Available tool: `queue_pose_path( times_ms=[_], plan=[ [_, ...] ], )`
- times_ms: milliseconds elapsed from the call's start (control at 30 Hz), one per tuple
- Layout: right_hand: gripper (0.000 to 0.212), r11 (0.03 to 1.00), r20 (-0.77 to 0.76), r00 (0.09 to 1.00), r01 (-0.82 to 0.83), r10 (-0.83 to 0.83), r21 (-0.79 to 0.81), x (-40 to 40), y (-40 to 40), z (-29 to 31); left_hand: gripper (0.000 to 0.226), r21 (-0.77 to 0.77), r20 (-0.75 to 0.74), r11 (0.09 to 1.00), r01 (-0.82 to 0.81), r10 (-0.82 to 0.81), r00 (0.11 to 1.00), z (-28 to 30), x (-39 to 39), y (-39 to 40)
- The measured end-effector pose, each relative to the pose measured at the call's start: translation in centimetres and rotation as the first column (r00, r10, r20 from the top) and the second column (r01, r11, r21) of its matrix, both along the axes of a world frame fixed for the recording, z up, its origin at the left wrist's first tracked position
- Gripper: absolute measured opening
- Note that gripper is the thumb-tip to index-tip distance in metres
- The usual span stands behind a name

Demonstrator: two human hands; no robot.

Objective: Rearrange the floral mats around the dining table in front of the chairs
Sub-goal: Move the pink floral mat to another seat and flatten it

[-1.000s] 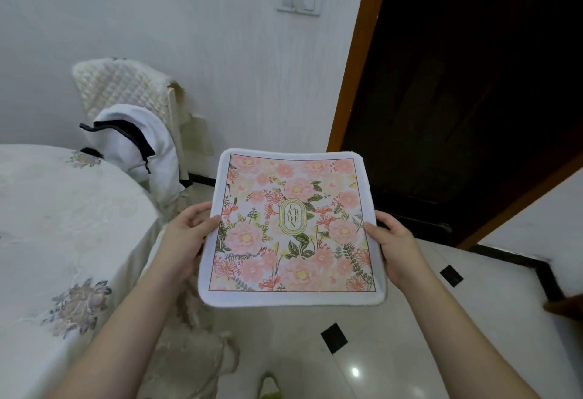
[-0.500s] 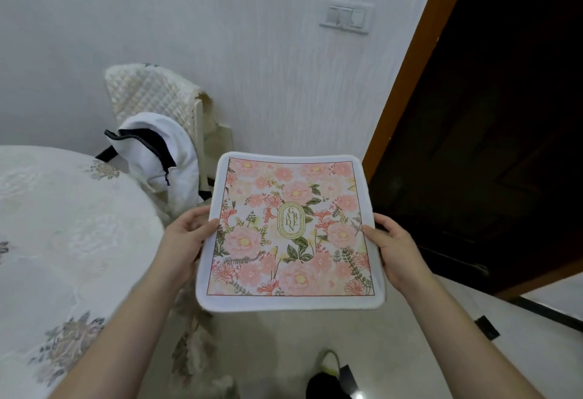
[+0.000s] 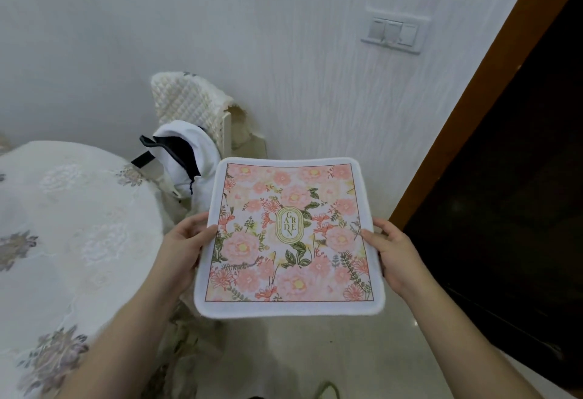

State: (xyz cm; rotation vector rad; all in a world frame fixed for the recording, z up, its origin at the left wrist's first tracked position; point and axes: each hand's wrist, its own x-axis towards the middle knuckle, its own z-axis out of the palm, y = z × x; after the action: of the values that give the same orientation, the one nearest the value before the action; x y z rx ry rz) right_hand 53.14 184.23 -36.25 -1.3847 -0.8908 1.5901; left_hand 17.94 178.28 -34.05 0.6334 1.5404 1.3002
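Observation:
A square floral mat (image 3: 290, 238) with pink flowers, a white border and a "GARDEN" oval in its middle is held flat in the air before me. My left hand (image 3: 184, 249) grips its left edge, thumb on top. My right hand (image 3: 396, 255) grips its right edge the same way. The dining table (image 3: 72, 234), under a white embroidered cloth, curves in at the left, beside the mat. A chair (image 3: 189, 105) with a quilted cream cover stands against the wall beyond the table.
A white bag with dark trim (image 3: 184, 159) hangs on the chair. A light switch panel (image 3: 392, 33) is on the white wall. A dark doorway with an orange-brown frame (image 3: 473, 115) fills the right side. Glossy pale floor (image 3: 315, 354) lies below.
The view has swung left: the chair, bag and switch panel shifted rightward and the table fills more of the left. Both hands keep the same grip on the mat.

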Motion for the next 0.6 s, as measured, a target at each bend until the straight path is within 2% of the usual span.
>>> queue_pose_path(
  times_ms=[267, 600],
  plan=[
    [0.025, 0.987, -0.012, 0.987, -0.161, 0.160, -0.012, -3.5, 6.6, -1.3, 0.017, 0.024, -0.123, 0.991, -0.131, 0.133, 0.983, 0.1, -2.7, 1.3],
    [0.023, 0.935, 0.050, 0.934, -0.354, 0.355, -0.019, -12.8, 15.0, -1.1, 0.017, 0.021, -0.082, 0.953, -0.304, 0.304, 0.949, -1.4, -10.0, 4.3]
  ],
)
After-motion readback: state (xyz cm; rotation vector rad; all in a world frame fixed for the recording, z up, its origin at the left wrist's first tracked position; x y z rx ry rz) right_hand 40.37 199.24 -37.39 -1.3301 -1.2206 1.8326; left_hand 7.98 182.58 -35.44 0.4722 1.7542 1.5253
